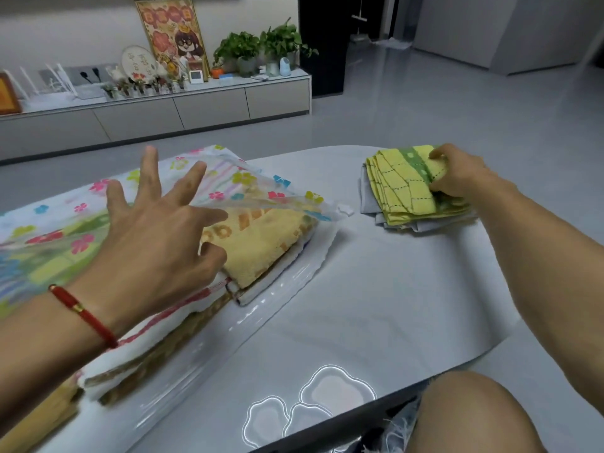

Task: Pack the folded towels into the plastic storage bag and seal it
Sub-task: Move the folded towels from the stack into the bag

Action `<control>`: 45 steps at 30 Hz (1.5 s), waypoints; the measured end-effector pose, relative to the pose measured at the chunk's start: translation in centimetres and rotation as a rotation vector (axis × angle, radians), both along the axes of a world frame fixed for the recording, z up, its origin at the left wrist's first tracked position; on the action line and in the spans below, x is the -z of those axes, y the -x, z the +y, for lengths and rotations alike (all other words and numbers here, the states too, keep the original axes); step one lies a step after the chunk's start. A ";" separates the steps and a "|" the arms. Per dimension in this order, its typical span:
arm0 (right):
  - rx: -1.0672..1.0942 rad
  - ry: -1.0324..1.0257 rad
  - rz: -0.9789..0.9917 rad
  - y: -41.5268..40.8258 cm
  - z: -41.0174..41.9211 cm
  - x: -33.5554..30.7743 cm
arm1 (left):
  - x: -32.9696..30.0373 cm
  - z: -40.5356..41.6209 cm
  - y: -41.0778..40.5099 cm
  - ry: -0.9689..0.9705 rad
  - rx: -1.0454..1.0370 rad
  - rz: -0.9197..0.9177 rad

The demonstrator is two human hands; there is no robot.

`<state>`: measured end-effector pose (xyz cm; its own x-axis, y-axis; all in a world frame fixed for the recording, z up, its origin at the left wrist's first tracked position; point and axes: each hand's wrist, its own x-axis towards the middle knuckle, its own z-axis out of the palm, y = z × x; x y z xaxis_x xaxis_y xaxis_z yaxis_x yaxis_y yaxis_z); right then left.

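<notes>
A clear plastic storage bag [228, 181] printed with coloured flowers lies on the left of the table, its mouth facing right. Inside it sits a stack of folded towels topped by an orange-yellow towel [261, 243]. My left hand [157, 230] hovers over the bag's mouth with fingers spread, the upper flap resting against them and the thumb near the orange-yellow towel. At the far right a yellow-green checked towel [402, 188] lies folded on top of a grey towel [425, 223]. My right hand [461, 173] grips the yellow-green checked towel at its right edge.
The grey table [376, 289] has a rounded far edge and a near edge by my knee [467, 416]. Flower-shaped marks [313, 407] show on its front. Beyond lie a tiled floor and a low cabinet [163, 109] with plants and ornaments.
</notes>
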<state>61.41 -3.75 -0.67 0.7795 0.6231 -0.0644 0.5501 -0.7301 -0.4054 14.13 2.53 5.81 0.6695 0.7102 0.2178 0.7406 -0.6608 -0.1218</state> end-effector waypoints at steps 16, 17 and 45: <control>-0.150 -0.549 0.934 11.0 -12.2 -4.6 | -0.9 -1.4 10.5 -0.057 -0.174 0.164; -0.177 -0.526 0.976 12.5 -13.2 -4.8 | -0.9 -1.8 11.5 -0.049 -0.188 0.175; -0.345 -0.498 1.243 63.8 -0.8 3.2 | -7.4 -5.1 21.5 -0.021 -0.246 0.183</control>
<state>-2.38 -4.55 -3.89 0.1779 0.9331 -0.3126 -0.2404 -0.2668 -0.9333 -7.35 -2.53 13.25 0.5075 0.8524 0.1259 0.8426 -0.4604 -0.2794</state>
